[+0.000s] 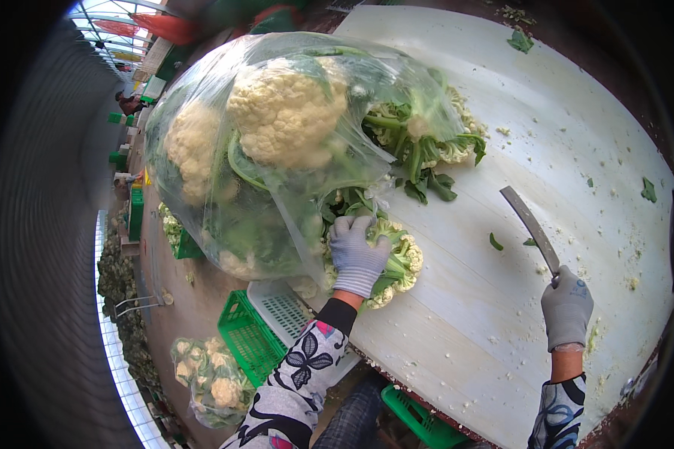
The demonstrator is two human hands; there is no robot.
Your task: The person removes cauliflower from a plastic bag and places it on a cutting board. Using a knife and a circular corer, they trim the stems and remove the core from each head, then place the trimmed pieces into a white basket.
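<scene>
My left hand (357, 252), in a grey knit glove, grips a cauliflower head (405, 255) at the near left edge of the white tabletop. Its curled fingertips reach leaves by the mouth of a large clear plastic bag (292, 191). Inside the bag are several leafy cauliflowers, a big pale head (286, 115) among them. Another cauliflower (427, 143) with green leaves lies stem up on the table, partly under the plastic. On the right, my gloved right hand (567, 308) holds a long, narrow-bladed knife (531, 230), its blade pointing away from me above the table.
Crumbs and leaf scraps (648, 189) litter the white tabletop (483, 337). Below its left edge stand a green plastic crate (250, 337) and a white crate (281, 308). A bag of cauliflowers (219, 381) sits on the floor. People (128, 104) are farther back.
</scene>
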